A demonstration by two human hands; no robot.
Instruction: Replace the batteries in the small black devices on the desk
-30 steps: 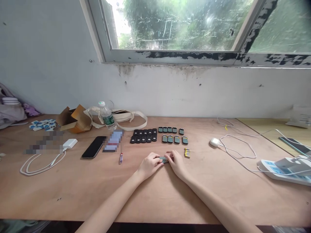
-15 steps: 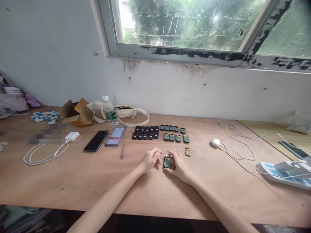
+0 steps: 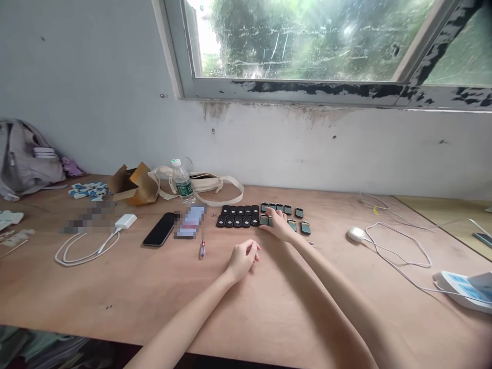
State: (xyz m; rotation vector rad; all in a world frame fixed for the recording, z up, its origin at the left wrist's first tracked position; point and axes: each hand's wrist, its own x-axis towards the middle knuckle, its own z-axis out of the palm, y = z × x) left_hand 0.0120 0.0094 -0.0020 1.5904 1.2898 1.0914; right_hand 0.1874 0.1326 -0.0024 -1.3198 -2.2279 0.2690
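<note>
Two hands: left hand (image 3: pixel 243 260) loosely curled, right hand (image 3: pixel 280 225) over half-hidden screens (image 3: pixel 263 220), grip unclear.

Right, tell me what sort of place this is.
Probably a makeshift electronics workspace, though whether in a home or workshop I can't tell: small LCD-screen devices in rows, a screwdriver and a white power strip lie on one wooden tabletop.

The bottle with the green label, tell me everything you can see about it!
The bottle is see-through, like plastic, with a white cap on, green on top, and a green label around its lower part. It stands upright on the table, in front of the cream bag; whether they touch, I can't tell. How full it is doesn't show clearly. Neither the left hand nor the right hand touches it.
</note>
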